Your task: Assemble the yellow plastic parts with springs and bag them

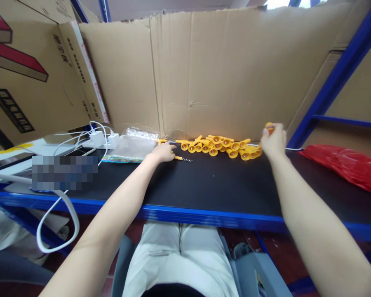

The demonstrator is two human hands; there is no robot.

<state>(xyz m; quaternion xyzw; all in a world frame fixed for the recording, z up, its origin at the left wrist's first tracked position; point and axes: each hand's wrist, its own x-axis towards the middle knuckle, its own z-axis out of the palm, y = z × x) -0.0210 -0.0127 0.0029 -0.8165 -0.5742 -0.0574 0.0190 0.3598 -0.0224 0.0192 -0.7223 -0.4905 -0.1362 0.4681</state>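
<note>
My left hand (pixel 164 152) is closed on a corkscrew (pixel 178 158) with a yellow shaft; its thin metal spiral points right, just above the black tabletop. To the right, my right hand (pixel 274 140) is raised at the end of a pile of yellow cup-ended pieces (pixel 216 144). Between its thumb and fingers is a yellow-orange piece (pixel 269 128), mostly covered by the hand. The pile lies along the back of the table, with many round open ends facing me. Another yellow piece (pixel 161 141) lies just behind my left hand.
Clear plastic bags (pixel 130 144) lie left of my left hand, beside white chargers (pixel 97 139) and cables. A red plastic bag (pixel 343 163) is at the right. Cardboard (pixel 219 78) walls the back. A blue rail (pixel 204 216) edges the black tabletop (pixel 213 185).
</note>
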